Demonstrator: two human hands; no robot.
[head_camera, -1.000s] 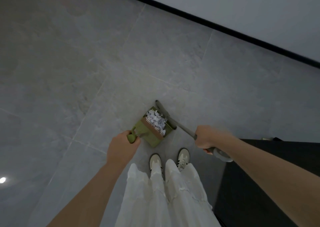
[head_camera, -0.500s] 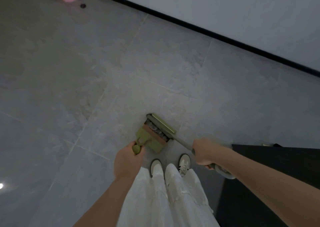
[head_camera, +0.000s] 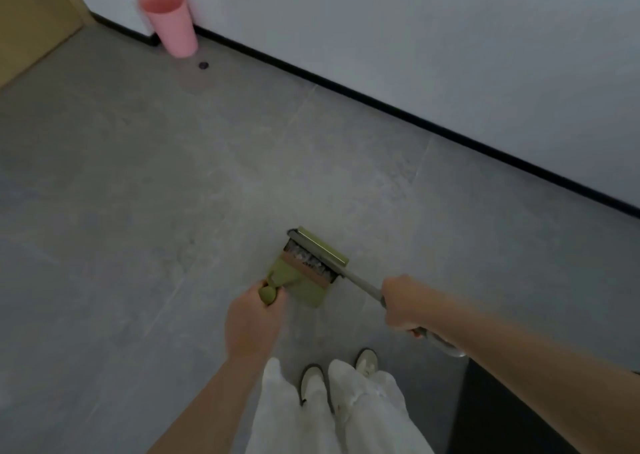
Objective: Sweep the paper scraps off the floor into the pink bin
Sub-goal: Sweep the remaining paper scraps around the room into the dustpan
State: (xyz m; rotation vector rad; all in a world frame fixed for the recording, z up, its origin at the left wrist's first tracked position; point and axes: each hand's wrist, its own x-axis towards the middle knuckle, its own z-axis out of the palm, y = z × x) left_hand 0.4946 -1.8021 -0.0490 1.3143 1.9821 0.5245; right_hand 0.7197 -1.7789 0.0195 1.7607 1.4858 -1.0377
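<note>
My left hand (head_camera: 254, 322) grips the handle of a green dustpan (head_camera: 298, 282), held above the grey floor in front of my feet. Paper scraps (head_camera: 306, 258) lie inside the pan, mostly covered by the head of a brush (head_camera: 320, 251) laid across its mouth. My right hand (head_camera: 403, 303) grips the brush's grey handle. The pink bin (head_camera: 171, 20) stands at the far left against the white wall, well away from both hands.
A black skirting strip (head_camera: 415, 115) runs along the wall. A small dark round spot (head_camera: 203, 65) sits on the floor by the bin. A wooden door or panel (head_camera: 31, 20) fills the top left corner. A dark object (head_camera: 512, 415) stands at my right.
The brush head has come over the pan's mouth, hiding most of the scraps. The view has lifted, bringing the pink bin fully into sight, and my feet are stepping.
</note>
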